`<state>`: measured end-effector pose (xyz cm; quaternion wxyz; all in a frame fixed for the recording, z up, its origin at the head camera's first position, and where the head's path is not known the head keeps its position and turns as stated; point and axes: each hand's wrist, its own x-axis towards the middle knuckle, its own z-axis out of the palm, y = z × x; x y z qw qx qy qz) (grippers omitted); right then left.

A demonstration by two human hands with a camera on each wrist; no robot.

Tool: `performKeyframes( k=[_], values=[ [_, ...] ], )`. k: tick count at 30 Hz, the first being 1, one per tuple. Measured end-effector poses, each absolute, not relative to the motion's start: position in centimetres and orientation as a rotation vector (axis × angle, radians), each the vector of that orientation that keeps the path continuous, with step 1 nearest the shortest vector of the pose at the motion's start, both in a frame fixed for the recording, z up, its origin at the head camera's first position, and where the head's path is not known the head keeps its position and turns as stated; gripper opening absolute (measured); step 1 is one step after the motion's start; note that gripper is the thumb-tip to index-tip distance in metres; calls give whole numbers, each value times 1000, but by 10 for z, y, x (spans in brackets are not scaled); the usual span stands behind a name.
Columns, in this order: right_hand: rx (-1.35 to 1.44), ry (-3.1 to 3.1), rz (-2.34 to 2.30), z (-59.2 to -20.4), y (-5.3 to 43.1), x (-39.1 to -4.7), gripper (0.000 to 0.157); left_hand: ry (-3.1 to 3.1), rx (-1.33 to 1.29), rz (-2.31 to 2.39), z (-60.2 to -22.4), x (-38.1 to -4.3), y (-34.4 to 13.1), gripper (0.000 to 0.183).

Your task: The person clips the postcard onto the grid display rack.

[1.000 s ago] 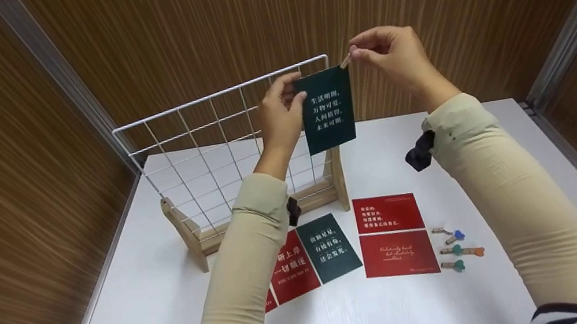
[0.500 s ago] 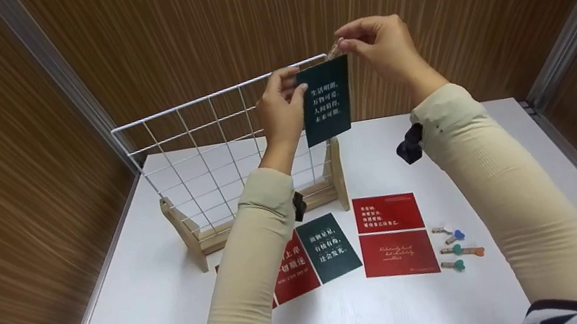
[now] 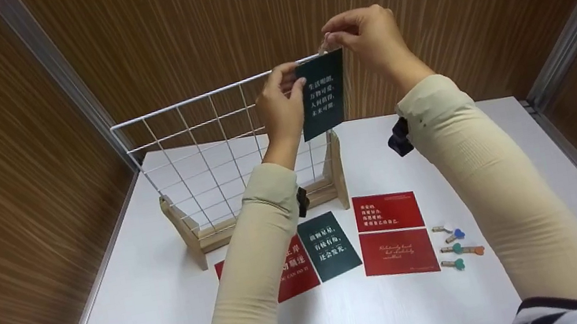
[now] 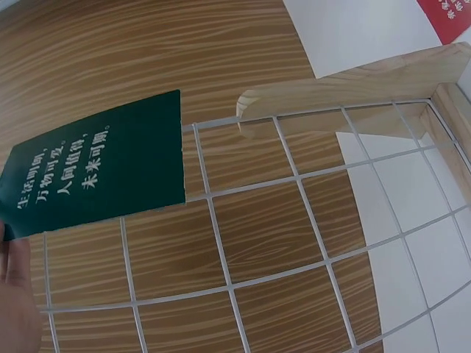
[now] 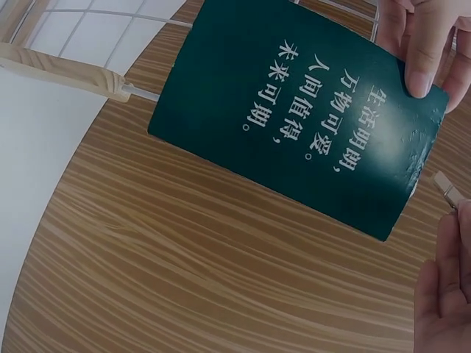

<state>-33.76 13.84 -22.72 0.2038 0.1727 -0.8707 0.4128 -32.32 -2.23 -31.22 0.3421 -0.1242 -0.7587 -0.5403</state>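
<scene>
Green card (image 3: 323, 94) is held up at the top right corner of the wire grid (image 4: 326, 262), in front of it. Card is near upright, slightly tilted; white characters face the head camera. Contact between card and grid can't be told.

Card's upper left edge is pinched by the left hand (image 3: 280, 107), thumb on the front, fingers behind. Wooden clip (image 5: 447, 190) is pinched by the right hand (image 3: 374, 37) between thumb and fingertips, just beside the card's top edge; a small gap is shown in the right wrist view. Whether the clip's mouth is spread can't be told.

Grid is carried by a wooden base (image 3: 320, 196) on the white worktop (image 3: 407, 312). Second green card (image 3: 329, 246) is laid in front of the base, a red card (image 3: 302, 277) just beside it, partly covered by the left sleeve (image 3: 252, 262). Two more red cards are laid to the right, one nearer the person. Spare clips (image 3: 452, 263) with blue, green and orange hearts are grouped beside those.
</scene>
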Motion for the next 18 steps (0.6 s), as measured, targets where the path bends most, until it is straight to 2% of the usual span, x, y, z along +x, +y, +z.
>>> performKeyframes(
  k=[18],
  values=[
    [469,-2498,1090,-225,123,-337,20,-1933,-217,-1350,-313,-321,-15,22]
  ],
)
